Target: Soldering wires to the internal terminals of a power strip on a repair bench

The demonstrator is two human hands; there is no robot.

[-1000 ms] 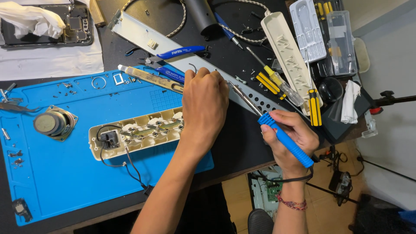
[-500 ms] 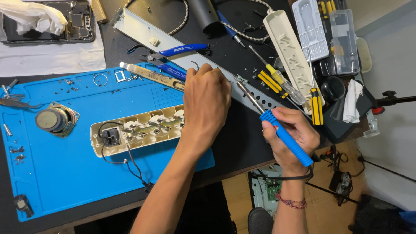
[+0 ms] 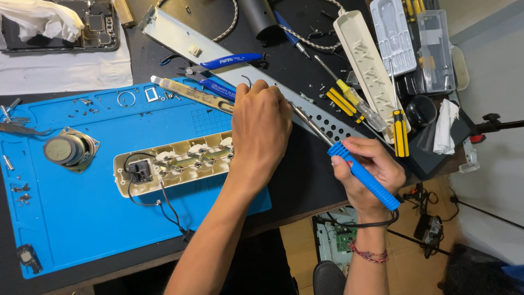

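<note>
An opened beige power strip base (image 3: 174,164) with metal contact strips and a black switch lies on a blue work mat (image 3: 82,218). My left hand (image 3: 262,128) rests palm down over its right end, fingers curled toward a long grey perforated metal bar (image 3: 327,123); what the fingers pinch is hidden. My right hand (image 3: 365,169) grips a blue-handled soldering iron (image 3: 363,175), whose metal tip points up and left toward my left hand's fingertips.
Blue-handled cutters (image 3: 224,61) and a utility knife (image 3: 188,93) lie behind the mat. A round speaker (image 3: 68,148) sits on the mat's left. The strip's white cover (image 3: 371,54), yellow screwdrivers (image 3: 401,128) and clear plastic cases (image 3: 434,49) crowd the right. A disassembled device (image 3: 60,24) lies at top left.
My left hand has stayed over the strip's right end. The right hand and soldering iron have shifted only slightly; the view itself has drifted a little.
</note>
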